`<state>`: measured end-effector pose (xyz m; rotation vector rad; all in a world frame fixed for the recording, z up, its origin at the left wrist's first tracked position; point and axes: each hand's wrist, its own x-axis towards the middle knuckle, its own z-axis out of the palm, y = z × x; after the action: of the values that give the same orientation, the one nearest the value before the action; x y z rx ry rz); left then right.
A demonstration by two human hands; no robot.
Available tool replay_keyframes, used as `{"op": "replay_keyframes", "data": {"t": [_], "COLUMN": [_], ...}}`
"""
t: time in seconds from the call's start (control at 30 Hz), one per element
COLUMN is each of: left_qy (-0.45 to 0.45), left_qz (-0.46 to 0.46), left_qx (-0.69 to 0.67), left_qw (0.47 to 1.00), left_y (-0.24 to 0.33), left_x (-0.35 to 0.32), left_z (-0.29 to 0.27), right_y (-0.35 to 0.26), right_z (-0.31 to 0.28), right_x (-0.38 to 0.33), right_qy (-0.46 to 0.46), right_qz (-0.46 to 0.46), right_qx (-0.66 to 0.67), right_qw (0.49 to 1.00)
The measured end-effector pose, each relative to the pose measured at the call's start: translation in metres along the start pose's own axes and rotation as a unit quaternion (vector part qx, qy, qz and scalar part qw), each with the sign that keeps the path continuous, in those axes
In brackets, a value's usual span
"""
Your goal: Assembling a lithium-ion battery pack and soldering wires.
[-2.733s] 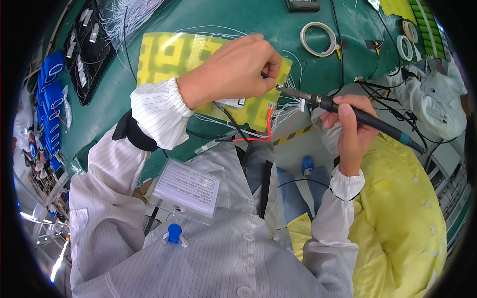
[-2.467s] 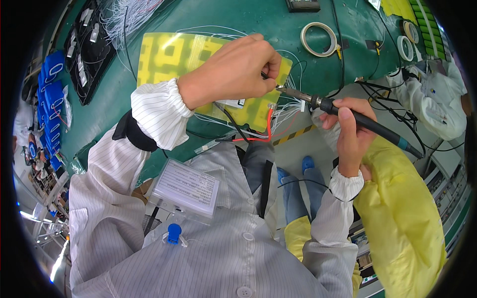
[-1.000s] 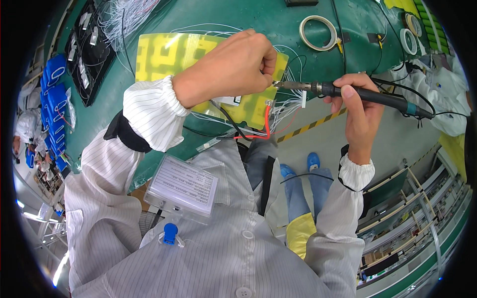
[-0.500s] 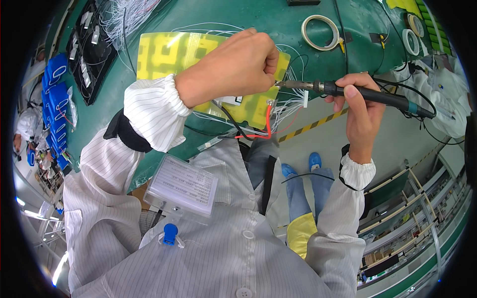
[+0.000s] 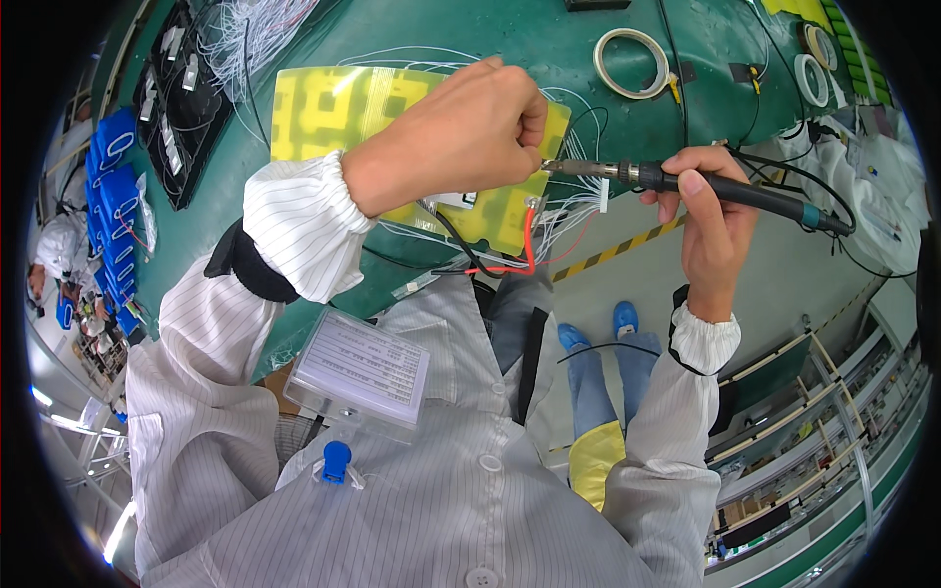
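My right hand (image 5: 714, 211) is closed around the black handle of a soldering iron (image 5: 755, 191). The iron lies almost level, its metal tip pointing left at the right edge of a yellow-wrapped pack (image 5: 323, 113). Over that pack my left hand (image 5: 466, 132) is closed, fingers curled down by the iron's tip; what they pinch is hidden behind the hand. A thick red wire (image 5: 530, 235) is fixed at the pack's right end, and a black wire (image 5: 456, 235) runs off its near side. Thin white wires (image 5: 578, 211) spread out beside the right edge.
A tape roll (image 5: 632, 64) lies on the green table (image 5: 529, 29) beyond the iron. A black tray (image 5: 181, 108) and a bundle of white wires (image 5: 255, 34) are at the far left, near blue packs (image 5: 113, 196). The iron's cable loops at the right.
Almost everything holds still. The handle end of the iron has shifted very slightly, and the tip remains at the pack's right edge.
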<state>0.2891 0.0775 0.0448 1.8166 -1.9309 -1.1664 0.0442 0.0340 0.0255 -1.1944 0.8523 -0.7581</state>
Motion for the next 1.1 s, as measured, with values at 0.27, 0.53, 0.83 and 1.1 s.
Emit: {"op": "replay_keyframes", "data": {"t": [0.27,0.53,0.83,1.1], "left_qy": [-0.002,-0.003,-0.002,-0.012], "left_qz": [0.006,0.006,0.003,0.004], "left_qx": [-0.007,-0.012,-0.024,-0.030], "left_qw": [1.000,1.000,1.000,0.999], "left_y": [-0.0009,-0.0007,0.0000,0.0024], "left_x": [0.0006,0.0008,0.0022,0.0003], "left_z": [0.0002,-0.0009,-0.0019,-0.0021], "right_y": [0.0004,-0.0001,-0.0065,-0.0065], "right_z": [-0.0011,0.0033,0.0056,0.0043], "right_x": [-0.0033,-0.0036,-0.0049,0.0022], "right_qy": [0.001,0.015,0.006,0.017], "right_qz": [0.004,0.002,-0.009,0.016], "right_qx": [0.014,0.009,0.001,0.024], "right_qw": [1.000,1.000,1.000,0.999]}}
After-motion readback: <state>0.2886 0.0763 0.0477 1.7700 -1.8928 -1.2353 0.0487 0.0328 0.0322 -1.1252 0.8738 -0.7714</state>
